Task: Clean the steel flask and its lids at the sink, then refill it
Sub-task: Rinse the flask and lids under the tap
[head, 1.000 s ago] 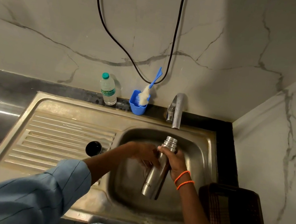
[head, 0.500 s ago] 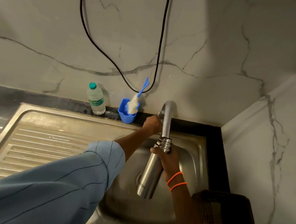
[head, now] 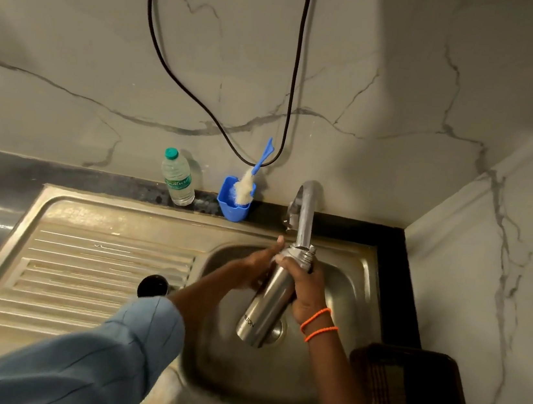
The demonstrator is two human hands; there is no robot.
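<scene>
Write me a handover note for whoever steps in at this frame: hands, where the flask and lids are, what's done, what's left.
Right hand grips the flask near its neck, tilted over the sink, open mouth right under the tap.
Left hand has fingers straight beside the flask's neck; whether it touches is unclear.
One black lid sits on the drainboard; no other lid is visible.
The brush stands in its blue cup.
Done: lid off.
Whether water is running cannot be seen.
Left: wash flask and lids, refill, close.
</scene>
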